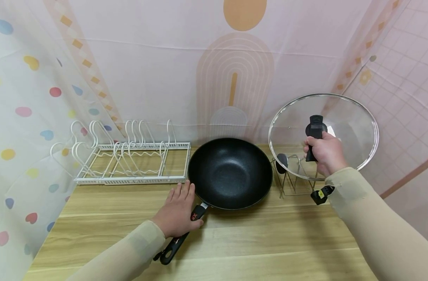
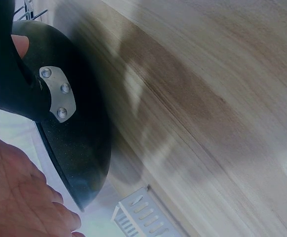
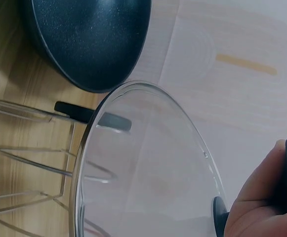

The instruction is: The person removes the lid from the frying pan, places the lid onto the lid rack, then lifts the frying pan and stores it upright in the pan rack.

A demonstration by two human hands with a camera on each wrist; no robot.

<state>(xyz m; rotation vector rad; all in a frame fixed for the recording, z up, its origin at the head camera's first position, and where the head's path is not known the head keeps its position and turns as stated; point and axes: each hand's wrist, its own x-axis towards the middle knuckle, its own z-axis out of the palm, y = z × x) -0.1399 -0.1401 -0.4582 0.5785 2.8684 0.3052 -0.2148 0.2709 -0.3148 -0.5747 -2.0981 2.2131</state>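
Note:
A black wok stands on the wooden table, its handle slanting toward the front left. Over that handle lies my left hand, palm down with straight fingers; the left wrist view shows its palm beside the wok's underside. My right hand grips the black handle of a glass lid, holding it tilted above a wire rack at the right. In the right wrist view the lid's rim is near the wok, and the right hand holds its handle.
The white dish rack stands left of the wok. The wire rack with a dark round piece is under the lid, a small black object at its right. Patterned curtains hang behind the table.

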